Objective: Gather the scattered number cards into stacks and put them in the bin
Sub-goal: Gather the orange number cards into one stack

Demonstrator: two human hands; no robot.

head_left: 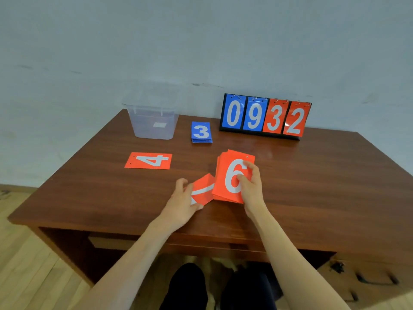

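now red card stack (232, 175) in right hand (251, 186)

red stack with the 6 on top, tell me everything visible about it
The red stack is a fanned pile of thin orange-red cards, top one showing a white 6. The right hand grips its right edge over the table; a loose red card in the left hand meets its left side.

Both bare forearms rise from the frame's lower edge toward centre. The left hand (183, 199) pinches a red card (204, 183); the right hand (251, 186) grips a red stack (223, 171), thumb across its face.
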